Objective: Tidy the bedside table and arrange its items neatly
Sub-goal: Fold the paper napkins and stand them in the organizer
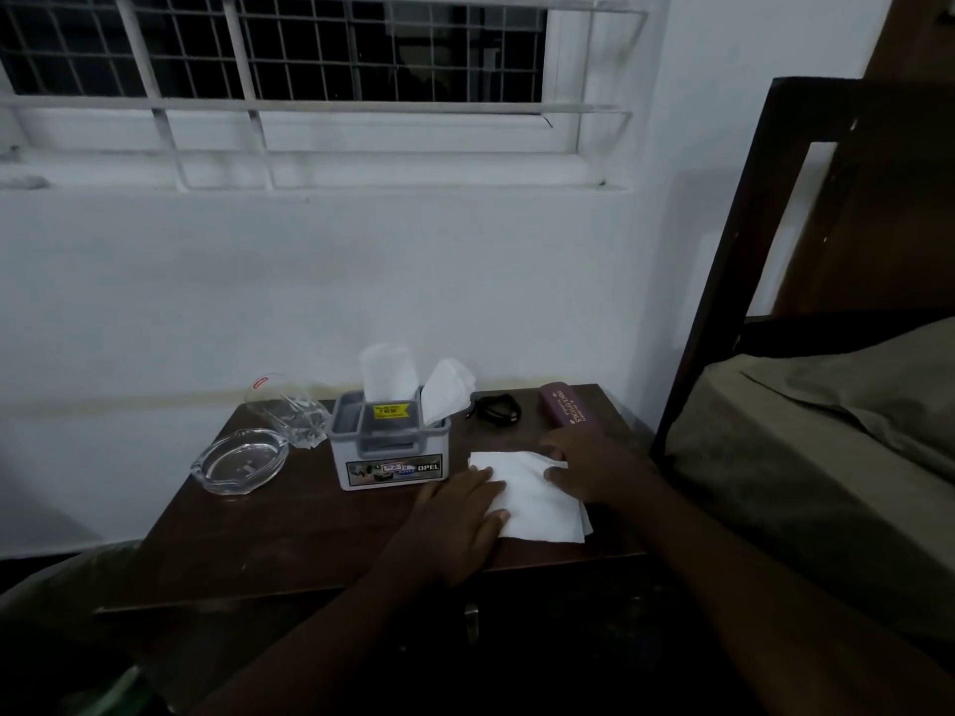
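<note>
Dim light falls on our dark wooden bedside table, which stands against a white wall under a barred window, with a bed at the right. Nearest us, we have both palms laid flat and open on a white tissue spread near the front right of the top: our left hand presses its near left edge, and our right hand rests on its far right edge, neither one gripping anything. We judge this to be the folding or smoothing of the tissue, a step in hand and not finished. Beyond it, in the middle, the small grey and white organiser box stands upright with two white tissues poking from its top, so that part looks settled. To its left a glass ashtray lies flat, and just behind it a drinking glass lies tipped on its side; that one is left to set upright. Farther right, by the wall, a coiled black cable and a maroon spectacle case sit near each other, the case at a slant, so we think they want straightening too.
</note>
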`<action>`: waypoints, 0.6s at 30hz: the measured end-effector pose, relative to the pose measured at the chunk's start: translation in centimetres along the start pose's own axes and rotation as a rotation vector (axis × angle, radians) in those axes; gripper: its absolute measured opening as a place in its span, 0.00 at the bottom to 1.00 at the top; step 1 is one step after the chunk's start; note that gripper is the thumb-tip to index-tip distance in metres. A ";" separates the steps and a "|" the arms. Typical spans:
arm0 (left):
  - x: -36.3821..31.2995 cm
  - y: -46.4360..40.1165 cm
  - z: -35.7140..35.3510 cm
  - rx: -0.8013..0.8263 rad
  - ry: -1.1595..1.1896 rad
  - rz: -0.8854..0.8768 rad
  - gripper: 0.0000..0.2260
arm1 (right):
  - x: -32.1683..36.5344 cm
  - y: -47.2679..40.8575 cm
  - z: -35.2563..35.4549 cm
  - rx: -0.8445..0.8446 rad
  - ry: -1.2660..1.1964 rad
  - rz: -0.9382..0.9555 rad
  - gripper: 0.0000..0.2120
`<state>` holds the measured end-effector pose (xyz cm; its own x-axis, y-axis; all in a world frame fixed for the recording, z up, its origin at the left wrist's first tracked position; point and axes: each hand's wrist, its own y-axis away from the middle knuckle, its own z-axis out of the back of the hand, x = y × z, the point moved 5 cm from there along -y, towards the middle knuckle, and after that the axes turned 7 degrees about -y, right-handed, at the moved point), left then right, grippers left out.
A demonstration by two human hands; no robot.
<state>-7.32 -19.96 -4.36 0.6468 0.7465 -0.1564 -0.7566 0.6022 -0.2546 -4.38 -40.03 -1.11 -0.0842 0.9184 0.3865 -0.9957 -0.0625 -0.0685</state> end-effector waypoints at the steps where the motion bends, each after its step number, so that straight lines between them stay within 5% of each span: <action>1: 0.1 -0.1 -0.1 0.006 -0.002 0.001 0.32 | 0.1 0.0 0.1 0.004 -0.009 0.013 0.22; 18: -0.1 -0.4 -0.2 0.094 -0.101 0.011 0.26 | 1.0 -0.1 -0.3 -0.064 0.065 -0.042 0.13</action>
<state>-7.04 -20.35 -4.47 0.6288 0.7752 -0.0609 -0.7726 0.6139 -0.1623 -4.38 -39.00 -0.99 -0.0379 0.9432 0.3302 -0.9936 -0.0004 -0.1129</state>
